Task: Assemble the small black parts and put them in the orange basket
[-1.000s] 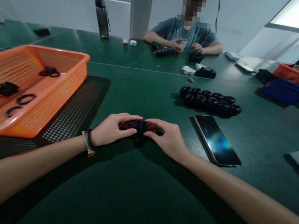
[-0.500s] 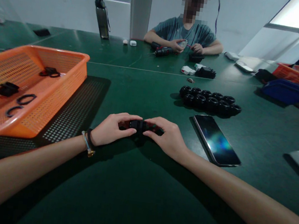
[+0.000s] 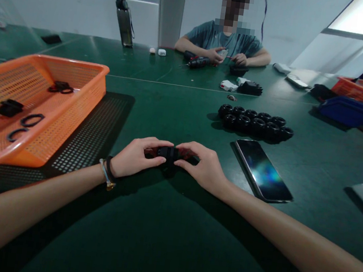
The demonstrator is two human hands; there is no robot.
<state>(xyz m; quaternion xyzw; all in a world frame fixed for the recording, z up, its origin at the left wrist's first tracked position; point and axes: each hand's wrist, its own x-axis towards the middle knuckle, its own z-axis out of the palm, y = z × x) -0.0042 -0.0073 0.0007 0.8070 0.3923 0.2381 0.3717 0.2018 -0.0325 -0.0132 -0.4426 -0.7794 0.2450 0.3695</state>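
Note:
A small black cylindrical part point(image 3: 168, 153) is gripped between my two hands, just above the green table. My left hand point(image 3: 140, 157) pinches its left end between thumb and fingers. From the other side, my right hand point(image 3: 202, 164) pinches the right end in the same way. Fingers cover both ends, so the part's full shape is hidden. Several black ring-shaped parts point(image 3: 256, 126) stand in two tight rows beyond my right hand. A phone point(image 3: 263, 170) lies face up to the right of that hand.
An orange basket point(image 3: 77, 115) at left holds black rings point(image 3: 32, 120) and a black block point(image 3: 10, 107). Across the table point(image 3: 154, 239) sits a person point(image 3: 225, 43) with a power drill point(image 3: 198, 62) nearby. A bottle point(image 3: 124, 23) stands far left; a blue tray point(image 3: 348, 111) is at right.
Both hands stay almost in place on the black part. My right fingertips have shifted very slightly to the right, and more of the part shows between the hands.

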